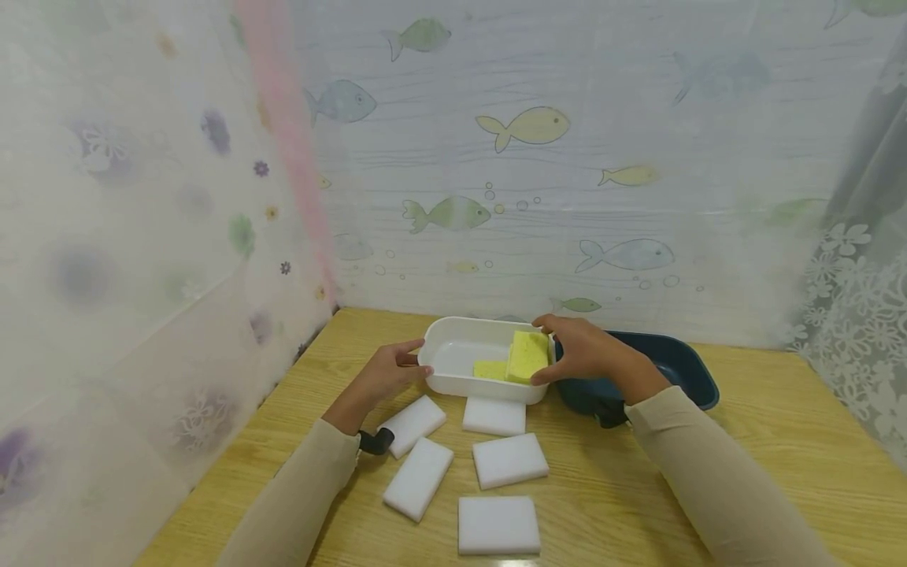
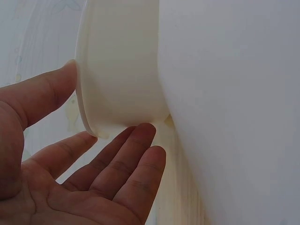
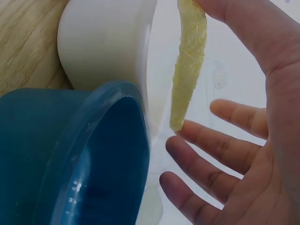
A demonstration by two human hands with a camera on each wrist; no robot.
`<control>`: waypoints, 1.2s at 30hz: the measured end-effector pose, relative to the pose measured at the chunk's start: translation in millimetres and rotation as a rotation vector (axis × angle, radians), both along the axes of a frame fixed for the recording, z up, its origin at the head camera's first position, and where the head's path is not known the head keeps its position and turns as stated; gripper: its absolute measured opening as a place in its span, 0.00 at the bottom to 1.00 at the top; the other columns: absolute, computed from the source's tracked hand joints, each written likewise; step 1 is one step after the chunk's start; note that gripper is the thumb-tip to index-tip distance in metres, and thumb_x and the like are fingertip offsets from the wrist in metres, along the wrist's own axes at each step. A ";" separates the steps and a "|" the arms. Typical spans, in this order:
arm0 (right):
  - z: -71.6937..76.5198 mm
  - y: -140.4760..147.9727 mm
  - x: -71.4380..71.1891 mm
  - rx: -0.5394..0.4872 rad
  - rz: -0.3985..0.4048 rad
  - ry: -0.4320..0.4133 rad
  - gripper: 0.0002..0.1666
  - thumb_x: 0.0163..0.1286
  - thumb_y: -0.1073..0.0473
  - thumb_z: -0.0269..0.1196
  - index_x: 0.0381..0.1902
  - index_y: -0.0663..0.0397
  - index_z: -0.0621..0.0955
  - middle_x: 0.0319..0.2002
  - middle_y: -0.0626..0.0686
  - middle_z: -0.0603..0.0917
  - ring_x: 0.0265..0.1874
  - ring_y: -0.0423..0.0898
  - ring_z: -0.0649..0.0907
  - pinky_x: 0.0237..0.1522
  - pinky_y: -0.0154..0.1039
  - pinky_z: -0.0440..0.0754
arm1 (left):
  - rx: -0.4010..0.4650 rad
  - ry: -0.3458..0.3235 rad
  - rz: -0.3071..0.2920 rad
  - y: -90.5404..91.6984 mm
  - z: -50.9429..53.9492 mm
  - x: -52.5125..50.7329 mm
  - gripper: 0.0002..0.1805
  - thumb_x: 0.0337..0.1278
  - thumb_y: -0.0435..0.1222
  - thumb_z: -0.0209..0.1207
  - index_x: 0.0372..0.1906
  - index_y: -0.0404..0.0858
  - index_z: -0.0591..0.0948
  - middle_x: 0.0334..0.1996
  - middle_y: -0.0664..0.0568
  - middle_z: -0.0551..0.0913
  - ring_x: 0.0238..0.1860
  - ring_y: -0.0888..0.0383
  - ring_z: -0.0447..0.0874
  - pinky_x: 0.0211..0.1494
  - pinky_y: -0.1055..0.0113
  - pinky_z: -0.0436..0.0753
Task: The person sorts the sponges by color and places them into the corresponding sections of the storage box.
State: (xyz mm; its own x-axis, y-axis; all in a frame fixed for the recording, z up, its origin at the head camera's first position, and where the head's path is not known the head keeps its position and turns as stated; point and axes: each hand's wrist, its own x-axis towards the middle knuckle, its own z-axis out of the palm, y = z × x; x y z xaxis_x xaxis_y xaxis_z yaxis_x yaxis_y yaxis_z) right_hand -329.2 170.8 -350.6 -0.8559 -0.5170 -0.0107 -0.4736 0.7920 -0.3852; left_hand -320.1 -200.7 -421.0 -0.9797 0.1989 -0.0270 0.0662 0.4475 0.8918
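Note:
A white container [image 1: 453,387] stands on the table, with a yellow sponge [image 1: 489,369] lying flat inside. My left hand [image 1: 379,376] holds the container's left end, its thumb and index finger at the rim; in the left wrist view the other fingers of this hand [image 2: 89,164] spread beside the wall. Over the container's right end, my right hand [image 1: 591,354] holds another yellow sponge [image 1: 530,357] by its edges, between thumb and a fingertip. The right wrist view shows this sponge [image 3: 188,65] edge-on, upright, with the hand's [image 3: 243,154] remaining fingers extended.
A dark blue container [image 1: 690,370] stands right of the white one, partly behind my right forearm. Several white sponge blocks [image 1: 498,525] lie on the wooden table [image 1: 609,504] in front. A fish-patterned curtain [image 1: 439,268] hangs behind, and a floral one [image 1: 177,236] hangs at the left.

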 end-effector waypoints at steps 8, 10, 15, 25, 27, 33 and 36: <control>-4.6 -0.5 -3.0 -0.011 0.016 0.006 0.63 0.54 0.28 0.76 0.77 0.55 0.66 0.70 0.61 0.76 0.69 0.62 0.75 0.67 0.64 0.74 | 0.001 0.000 0.000 0.0 -0.7 0.9 0.41 0.66 0.43 0.69 0.80 0.43 0.66 0.61 0.40 0.84 0.62 0.48 0.84 0.66 0.47 0.80; -5.6 -0.9 -3.9 -0.005 0.013 0.008 0.63 0.54 0.29 0.76 0.77 0.55 0.66 0.70 0.61 0.76 0.69 0.62 0.75 0.67 0.64 0.73 | 0.006 -0.006 0.002 0.2 -0.1 1.5 0.41 0.65 0.42 0.69 0.80 0.43 0.66 0.62 0.40 0.84 0.62 0.48 0.83 0.66 0.47 0.80; -8.1 -2.1 -5.9 0.007 0.004 0.015 0.62 0.55 0.30 0.76 0.77 0.56 0.66 0.71 0.61 0.75 0.70 0.62 0.74 0.69 0.63 0.72 | 0.005 -0.009 0.008 0.4 1.4 1.9 0.41 0.66 0.42 0.69 0.80 0.43 0.66 0.62 0.40 0.84 0.62 0.48 0.84 0.66 0.47 0.80; -11.7 -1.6 -5.6 0.010 0.008 0.003 0.60 0.58 0.30 0.75 0.77 0.57 0.67 0.72 0.61 0.73 0.71 0.63 0.72 0.69 0.65 0.70 | -0.012 -0.011 0.009 0.7 2.5 2.9 0.41 0.66 0.44 0.69 0.80 0.44 0.66 0.64 0.38 0.82 0.64 0.46 0.82 0.67 0.46 0.79; -13.6 -1.4 -6.4 0.011 0.011 0.002 0.60 0.58 0.30 0.74 0.77 0.57 0.67 0.72 0.61 0.74 0.71 0.63 0.72 0.69 0.65 0.70 | -0.011 -0.012 0.008 0.4 2.3 2.7 0.41 0.66 0.44 0.69 0.80 0.44 0.66 0.64 0.38 0.82 0.64 0.46 0.82 0.67 0.45 0.79; -18.5 -0.8 -9.5 0.019 0.008 0.006 0.58 0.59 0.29 0.73 0.76 0.55 0.68 0.71 0.60 0.74 0.71 0.63 0.71 0.68 0.65 0.71 | -0.012 -0.018 0.006 -0.1 1.6 2.0 0.41 0.66 0.43 0.69 0.80 0.44 0.65 0.64 0.39 0.82 0.64 0.46 0.82 0.67 0.46 0.79; -19.2 -0.8 -10.0 0.028 0.007 0.004 0.58 0.59 0.28 0.72 0.77 0.55 0.67 0.72 0.61 0.74 0.72 0.64 0.70 0.68 0.66 0.70 | -0.017 -0.013 0.006 -0.2 1.7 1.8 0.41 0.66 0.44 0.69 0.80 0.44 0.65 0.63 0.39 0.82 0.63 0.47 0.82 0.66 0.46 0.79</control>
